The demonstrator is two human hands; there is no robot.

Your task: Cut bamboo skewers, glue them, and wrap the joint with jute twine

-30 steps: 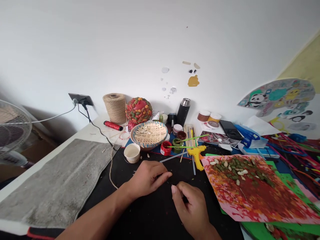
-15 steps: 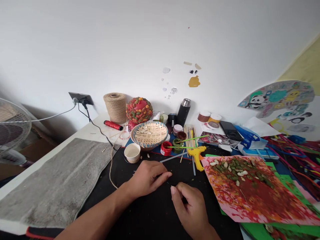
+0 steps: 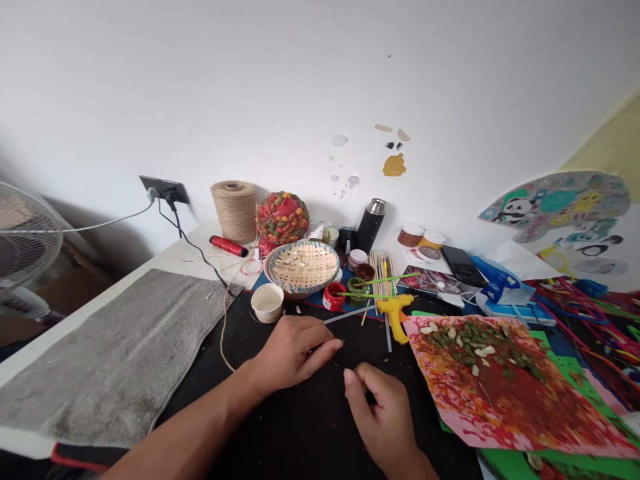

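A black mat (image 3: pixel 300 433) stretches beneath both hands, with a rumpled grey cloth (image 3: pixel 115 353) to its left and a pink sheet (image 3: pixel 535 413), daubed red, orange and brown, overlapping green sheets to its right. Beyond the mat stand a shallow woven basket (image 3: pixel 305 273) with blue-laced edging, a ball (image 3: pixel 283 219) studded with coloured pieces, and an upright spool of twine (image 3: pixel 236 212). The left hand (image 3: pixel 300 350) rests on the mat, fingers loosely curled and thumb extended; the right hand (image 3: pixel 383 407) is half closed just beside it, thumb and forefinger nearly meeting. Whether either pinches anything fine cannot be told. A yellow glue gun (image 3: pixel 395 312) lies ahead of the right hand, beside the pink sheet. The white paper cup (image 3: pixel 267 313) stands upright just beyond the left hand. Open jars of red paint (image 3: pixel 333 300) and green paint (image 3: pixel 358 291) sit behind a translucent glue stick (image 3: pixel 349 315). Smallest are the pale shells (image 3: pixel 484 351) on the pink sheet.
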